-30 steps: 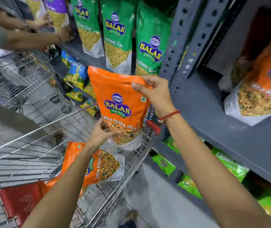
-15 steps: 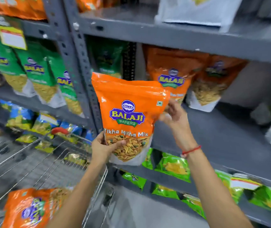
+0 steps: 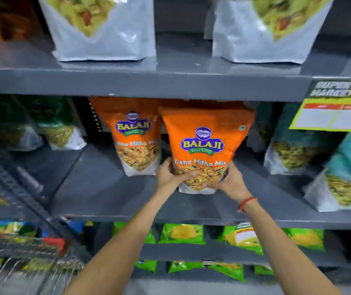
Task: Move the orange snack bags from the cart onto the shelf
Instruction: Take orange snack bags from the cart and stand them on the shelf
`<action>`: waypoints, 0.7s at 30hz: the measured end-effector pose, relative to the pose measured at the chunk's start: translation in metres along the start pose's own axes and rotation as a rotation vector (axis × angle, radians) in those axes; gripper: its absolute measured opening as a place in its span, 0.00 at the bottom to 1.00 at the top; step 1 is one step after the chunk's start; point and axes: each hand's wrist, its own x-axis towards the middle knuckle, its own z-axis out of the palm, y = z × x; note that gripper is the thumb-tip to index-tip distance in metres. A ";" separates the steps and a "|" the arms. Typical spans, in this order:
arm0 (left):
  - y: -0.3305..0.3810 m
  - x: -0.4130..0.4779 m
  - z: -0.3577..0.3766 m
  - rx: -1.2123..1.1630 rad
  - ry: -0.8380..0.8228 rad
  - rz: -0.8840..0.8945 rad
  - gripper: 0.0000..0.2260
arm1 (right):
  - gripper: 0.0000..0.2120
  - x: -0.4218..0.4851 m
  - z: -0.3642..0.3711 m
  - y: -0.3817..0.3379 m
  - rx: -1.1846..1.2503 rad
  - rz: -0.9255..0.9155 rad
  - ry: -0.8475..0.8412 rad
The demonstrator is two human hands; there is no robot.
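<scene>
Both hands clamp the lower corners of the orange Balaji Tikha Mitha Mix bag [image 3: 204,150]: left hand [image 3: 170,174] at the bottom-left, right hand [image 3: 228,180] at the bottom-right, fingers curled onto the front. Bag is upright, base at the middle shelf [image 3: 98,188]. Second orange bag [image 3: 135,137] stands just left and farther back. Cart [image 3: 21,260] is near left, blurred.

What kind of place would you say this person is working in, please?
Most likely a supermarket aisle: grey metal shelving stocked with rows of packaged snacks such as the orange snack bag, a shelf-edge price tag headed "Super Market", and a wire shopping cart at lower left.
</scene>
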 end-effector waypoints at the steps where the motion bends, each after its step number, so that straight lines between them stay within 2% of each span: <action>1: -0.006 0.006 0.006 0.039 -0.050 -0.008 0.34 | 0.37 0.007 -0.006 0.008 -0.011 0.026 -0.002; 3: -0.019 0.017 0.017 0.116 -0.106 -0.006 0.31 | 0.37 0.021 -0.016 0.021 -0.039 0.076 -0.012; 7: -0.028 0.039 0.037 0.146 -0.063 0.003 0.27 | 0.40 0.057 -0.033 0.031 -0.103 0.095 -0.074; 15: -0.028 0.064 0.051 0.163 -0.080 0.041 0.28 | 0.39 0.081 -0.041 0.034 -0.109 0.137 -0.083; 21: -0.022 0.060 0.043 0.227 -0.132 -0.005 0.30 | 0.41 0.067 -0.033 0.039 -0.030 0.153 0.008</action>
